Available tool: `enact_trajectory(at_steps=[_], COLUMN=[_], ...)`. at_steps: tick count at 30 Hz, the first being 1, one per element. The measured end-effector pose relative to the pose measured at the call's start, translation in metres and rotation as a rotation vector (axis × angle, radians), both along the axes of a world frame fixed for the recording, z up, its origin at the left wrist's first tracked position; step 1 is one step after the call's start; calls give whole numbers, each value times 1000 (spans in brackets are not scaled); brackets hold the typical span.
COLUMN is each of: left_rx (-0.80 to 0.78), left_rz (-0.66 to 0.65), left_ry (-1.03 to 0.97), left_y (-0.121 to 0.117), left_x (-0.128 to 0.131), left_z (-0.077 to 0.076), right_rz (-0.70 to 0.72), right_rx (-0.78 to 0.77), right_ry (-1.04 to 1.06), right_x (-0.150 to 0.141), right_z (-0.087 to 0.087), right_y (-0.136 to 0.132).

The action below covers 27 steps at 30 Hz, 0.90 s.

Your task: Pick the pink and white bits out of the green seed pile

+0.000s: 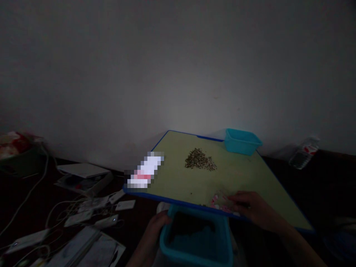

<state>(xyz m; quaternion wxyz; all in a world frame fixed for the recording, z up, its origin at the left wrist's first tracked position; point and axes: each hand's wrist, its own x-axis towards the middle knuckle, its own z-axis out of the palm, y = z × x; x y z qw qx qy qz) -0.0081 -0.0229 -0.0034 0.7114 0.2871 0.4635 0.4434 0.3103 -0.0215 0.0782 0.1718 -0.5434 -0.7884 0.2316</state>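
My left hand [155, 229] is closed on the left rim of a light-blue plastic basin [228, 237] below the table's near edge. Dark loose material [187, 224] lies inside that basin. At the near edge of the pale-green tabletop [236, 176], my right hand [250, 205] pinches a clear plastic piece with pink-and-white print [218, 200]; dim light hides its exact kind. A few dark bits lie by the edge to its left. Farther back sits a loose pile of small brown, seed-like grains [198, 159].
A second blue basin [242, 142] stands at the table's back right corner. A lit, blurred-out phone-like screen [146, 170] is at the left edge. Cables, power strips [107, 221] and boxes [83, 174] lie left on the floor. A plastic bottle [304, 152] leans at right.
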Motion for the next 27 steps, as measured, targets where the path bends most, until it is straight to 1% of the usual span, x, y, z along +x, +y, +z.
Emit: enact_trajectory(at_steps=[5, 8, 11, 14, 16, 18, 20, 23, 27], left_rx=[50, 61, 52, 40, 41, 41, 40, 38, 23], left_rz=[-11, -54, -65, -4, 13, 12, 5, 5, 10], left_ry=[-20, -44, -48, -2, 21, 24, 14, 1, -8], left_y=[-1, 1, 1, 0, -1, -1, 0, 2, 5], left_x=[-4, -6, -4, -1, 0, -1, -2, -5, -8], left_z=[-7, -9, -2, 8, 13, 14, 12, 5, -7], right_rz=[46, 76, 101, 124, 126, 108, 84, 65, 65], right_rx=[8, 18, 25, -1, -14, -14, -18, -44, -61], right_ry=[-11, -19, -11, 17, 39, 57, 70, 76, 71], right_x=[-12, -16, -22, -26, -24, -18, -11, -3, -9], right_z=[2, 4, 7, 7, 7, 5, 4, 3, 0], right_y=[7, 10, 11, 11, 12, 14, 18, 23, 26])
